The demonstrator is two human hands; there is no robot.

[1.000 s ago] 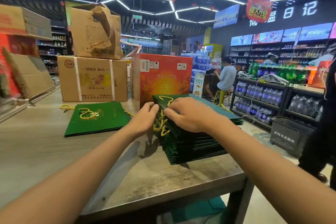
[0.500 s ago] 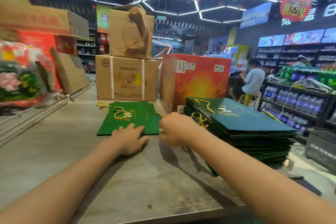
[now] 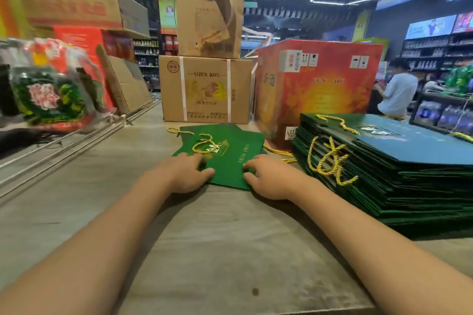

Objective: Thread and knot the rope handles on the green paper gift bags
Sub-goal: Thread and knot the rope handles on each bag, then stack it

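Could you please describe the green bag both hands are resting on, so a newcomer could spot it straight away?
Start from the brown SHEN ROU carton at the back of the table. Directly before it lies a flat green bag, with the left hand and right hand on its near edge. Unlike the tall stack of bags to its right, it lies nearly alone, gold rope looped on top.

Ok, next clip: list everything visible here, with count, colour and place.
flat bags: small pile, green, table centre, under both hands
bag stack: one tall stack, dark green, table right
rope handles: several, gold, hanging at the stack's near end and lying on the flat bags
cartons: two, brown, stacked behind the flat bags
box: one, orange-red, behind the stack
wrapped goods: one bundle, green and red, far left
table: one, grey wood
person: one, light shirt, background right
left hand: on the flat bags' near edge
right hand: on the flat bags' near right corner
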